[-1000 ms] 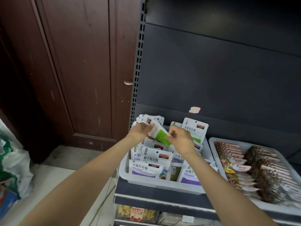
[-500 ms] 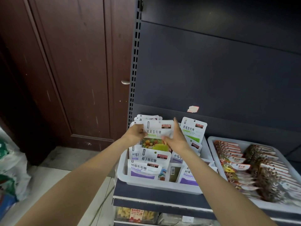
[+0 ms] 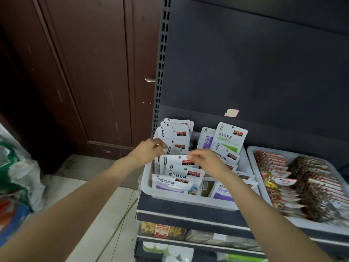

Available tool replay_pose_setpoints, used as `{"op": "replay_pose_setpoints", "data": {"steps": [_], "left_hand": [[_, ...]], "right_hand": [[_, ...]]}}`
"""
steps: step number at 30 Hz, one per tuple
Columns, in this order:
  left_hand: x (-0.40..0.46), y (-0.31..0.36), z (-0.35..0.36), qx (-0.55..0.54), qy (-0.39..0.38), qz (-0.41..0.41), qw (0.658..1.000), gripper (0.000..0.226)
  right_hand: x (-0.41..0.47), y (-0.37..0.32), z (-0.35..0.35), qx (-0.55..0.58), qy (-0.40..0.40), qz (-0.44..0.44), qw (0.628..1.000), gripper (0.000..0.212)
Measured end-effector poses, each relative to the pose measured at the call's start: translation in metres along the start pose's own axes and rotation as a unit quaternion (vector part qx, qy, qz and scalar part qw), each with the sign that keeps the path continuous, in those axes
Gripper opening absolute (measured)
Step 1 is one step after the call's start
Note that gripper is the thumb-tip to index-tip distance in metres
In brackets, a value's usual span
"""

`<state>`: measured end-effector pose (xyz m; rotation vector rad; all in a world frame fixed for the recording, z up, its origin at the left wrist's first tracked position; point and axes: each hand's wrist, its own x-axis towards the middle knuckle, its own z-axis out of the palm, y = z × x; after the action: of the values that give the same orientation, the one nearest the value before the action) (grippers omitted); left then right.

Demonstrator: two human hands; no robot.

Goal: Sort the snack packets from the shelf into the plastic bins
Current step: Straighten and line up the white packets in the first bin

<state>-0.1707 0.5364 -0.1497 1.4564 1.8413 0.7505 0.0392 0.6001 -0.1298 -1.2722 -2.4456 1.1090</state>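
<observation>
A white plastic bin (image 3: 145, 184) on the shelf holds rows of upright white snack packets. One white snack packet (image 3: 176, 161) with a red-brown label stands in the left row, behind the front packets. My right hand (image 3: 205, 160) pinches its top right corner. My left hand (image 3: 149, 150) hovers at its top left corner with fingers curled, against the rear stack of packets (image 3: 175, 135). Whether the left hand grips anything is hidden. A green-labelled packet (image 3: 229, 138) stands at the back right of the bin.
A second white bin (image 3: 252, 154) to the right holds rows of red and brown packets. The dark shelf back panel (image 3: 245, 72) rises behind. Lower shelves hold more goods (image 3: 162, 230). A brown door (image 3: 85, 72) and a bag (image 3: 17, 167) are on the left.
The packet, held up in both hands a second ago, has come down into the left row of the bin. My hands moved down with it, the right staying on its top corner.
</observation>
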Motion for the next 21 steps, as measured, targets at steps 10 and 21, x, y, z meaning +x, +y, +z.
{"op": "replay_pose_setpoints", "data": {"steps": [10,21], "left_hand": [[-0.019,0.008,0.005,0.087,-0.138,0.001,0.987,0.036],[-0.037,0.006,0.008,0.104,-0.143,0.030,0.984,0.042]], "right_hand": [[0.011,-0.006,-0.010,0.050,0.041,0.068,0.996,0.029],[0.040,0.005,0.019,-0.113,0.075,0.087,0.987,0.010]]}}
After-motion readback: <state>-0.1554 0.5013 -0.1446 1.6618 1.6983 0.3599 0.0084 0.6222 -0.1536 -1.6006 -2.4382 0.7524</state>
